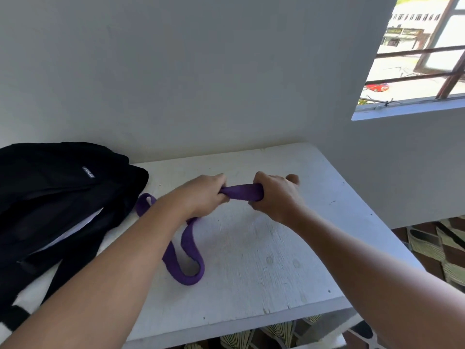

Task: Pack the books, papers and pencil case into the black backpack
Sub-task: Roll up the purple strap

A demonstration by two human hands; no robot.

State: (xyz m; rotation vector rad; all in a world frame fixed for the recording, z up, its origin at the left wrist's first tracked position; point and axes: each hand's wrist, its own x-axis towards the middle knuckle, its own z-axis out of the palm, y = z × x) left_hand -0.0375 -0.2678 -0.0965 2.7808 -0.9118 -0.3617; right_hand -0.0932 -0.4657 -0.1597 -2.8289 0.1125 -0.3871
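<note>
Left of your left hand (203, 195) lies the black backpack (60, 197), unzipped, white papers (75, 226) showing; both hands, right hand (274, 197) too, grip a purple strap (241, 192) above the table (276, 248)

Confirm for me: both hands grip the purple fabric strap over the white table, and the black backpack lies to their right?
Not quite. The head view shows the black backpack lying to the left of both hands, left hand and right hand. They do grip the purple fabric strap over the white table.

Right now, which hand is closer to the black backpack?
The left hand, gripping the purple strap's end nearer the backpack; the right hand grips the far end.
</note>
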